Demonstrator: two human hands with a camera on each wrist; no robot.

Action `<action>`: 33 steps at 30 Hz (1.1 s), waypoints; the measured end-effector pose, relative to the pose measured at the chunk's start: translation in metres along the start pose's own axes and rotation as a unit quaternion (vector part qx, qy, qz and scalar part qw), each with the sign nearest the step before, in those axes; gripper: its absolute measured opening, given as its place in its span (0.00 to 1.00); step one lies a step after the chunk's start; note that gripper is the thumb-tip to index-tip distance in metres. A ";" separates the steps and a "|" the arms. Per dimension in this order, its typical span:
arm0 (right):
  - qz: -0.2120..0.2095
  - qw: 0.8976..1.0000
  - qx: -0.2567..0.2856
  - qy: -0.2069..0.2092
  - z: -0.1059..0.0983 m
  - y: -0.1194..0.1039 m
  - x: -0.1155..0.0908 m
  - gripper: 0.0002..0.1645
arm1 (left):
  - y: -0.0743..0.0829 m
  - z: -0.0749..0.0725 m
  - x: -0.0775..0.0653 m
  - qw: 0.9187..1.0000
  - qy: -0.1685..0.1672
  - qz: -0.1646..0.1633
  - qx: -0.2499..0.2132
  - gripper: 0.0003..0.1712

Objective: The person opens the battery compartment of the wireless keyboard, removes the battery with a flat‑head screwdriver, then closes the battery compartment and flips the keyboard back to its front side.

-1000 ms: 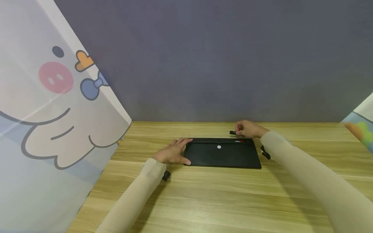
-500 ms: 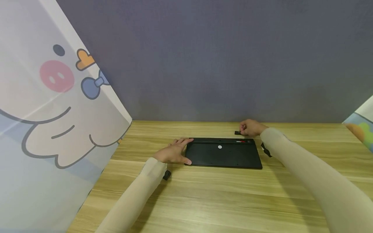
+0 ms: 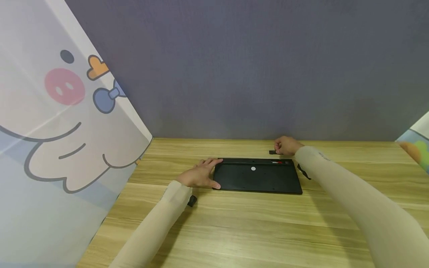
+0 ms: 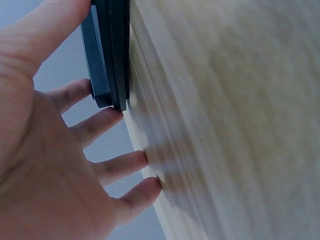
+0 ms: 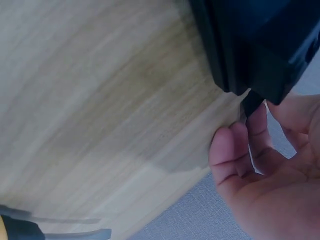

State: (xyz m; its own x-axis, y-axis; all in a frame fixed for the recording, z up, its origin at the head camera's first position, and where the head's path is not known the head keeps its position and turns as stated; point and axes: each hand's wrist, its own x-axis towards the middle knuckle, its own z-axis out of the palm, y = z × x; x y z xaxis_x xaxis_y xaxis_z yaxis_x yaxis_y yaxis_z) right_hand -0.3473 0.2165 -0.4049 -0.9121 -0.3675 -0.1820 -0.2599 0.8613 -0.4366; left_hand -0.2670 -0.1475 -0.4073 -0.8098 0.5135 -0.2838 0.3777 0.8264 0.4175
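Keyboard (image 3: pixel 259 180) lay underside up on the bench (image 3: pixel 234 230), long side running left to right, between the person's two hands. Black, flat, rectangular, with a thicker raised bar along the far side. Round white sticker (image 3: pixel 253 168) near the middle; small recess (image 3: pixel 276 162) toward the right end of the bar, red and white showing inside, too small to make out.

Left hand (image 3: pixel 199 176) was spread wide across the left end: thumb on the near corner, forefinger on the far one. Left wrist view had the fingers fanned, the lower two tips against the bench edge.

Right hand (image 3: pixel 286 145) was closed in a pinch on a small black strip (image 3: pixel 272 152), just beyond the keyboard's far edge, near the recess. Couldn't tell whether the strip touched the bench.

Keyboard looked like smooth matte plastic, corners fairly square. Bench was pale yellowish wood grain, streaks running lengthwise. Dark grey partition (image 3: pixel 248 74) behind, woven-looking texture. White cartoon-printed panel (image 3: pixel 67 126) on the left. Sleeves (image 3: pixel 352 197) were long, plain cream.
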 end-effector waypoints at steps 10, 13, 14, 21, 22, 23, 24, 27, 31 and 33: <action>0.002 1.000 0.006 -0.002 0.000 0.001 -0.002 0.06 | 0.004 -0.002 -0.001 1.000 -0.003 -0.005 0.002 0.59; 0.002 1.000 0.008 -0.003 0.000 0.003 -0.002 0.06 | 0.004 -0.002 -0.001 1.000 -0.003 -0.006 0.003 0.59; 0.002 1.000 0.008 -0.003 0.001 0.004 -0.002 0.05 | 0.004 -0.002 -0.001 1.000 -0.003 -0.006 0.004 0.59; 0.002 1.000 0.013 -0.010 0.001 0.007 -0.008 0.06 | 0.003 0.000 0.000 1.000 -0.004 -0.006 0.000 0.58; 0.003 1.000 0.014 -0.009 0.000 0.008 -0.008 0.07 | 0.002 0.001 0.000 1.000 -0.003 -0.005 0.000 0.58; 0.004 1.000 0.018 -0.008 0.000 0.008 -0.008 0.08 | 0.002 0.001 0.001 1.000 -0.004 -0.005 -0.001 0.58; 0.005 1.000 0.021 -0.010 0.000 0.009 -0.009 0.09 | 0.002 0.002 0.001 1.000 -0.003 -0.006 -0.001 0.58; -0.001 0.999 0.038 -0.006 -0.005 0.012 -0.012 0.11 | 0.002 0.002 0.001 1.000 -0.004 -0.010 -0.001 0.58; -0.012 0.998 0.066 0.009 -0.014 0.015 -0.023 0.14 | 0.003 0.002 -0.001 1.000 -0.006 -0.012 -0.002 0.58; -0.015 0.997 0.073 0.022 -0.018 0.017 -0.030 0.15 | 0.003 0.001 -0.001 1.000 -0.007 -0.012 -0.001 0.57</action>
State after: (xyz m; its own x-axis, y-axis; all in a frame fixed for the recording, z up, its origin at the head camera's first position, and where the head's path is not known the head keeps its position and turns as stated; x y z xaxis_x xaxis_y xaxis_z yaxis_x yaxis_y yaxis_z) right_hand -0.3300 0.2485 -0.3908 -0.9181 -0.3744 -0.1300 -0.2417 0.7890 -0.5648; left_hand -0.2642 -0.1450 -0.4065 -0.8118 0.4975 -0.3058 0.3581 0.8377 0.4124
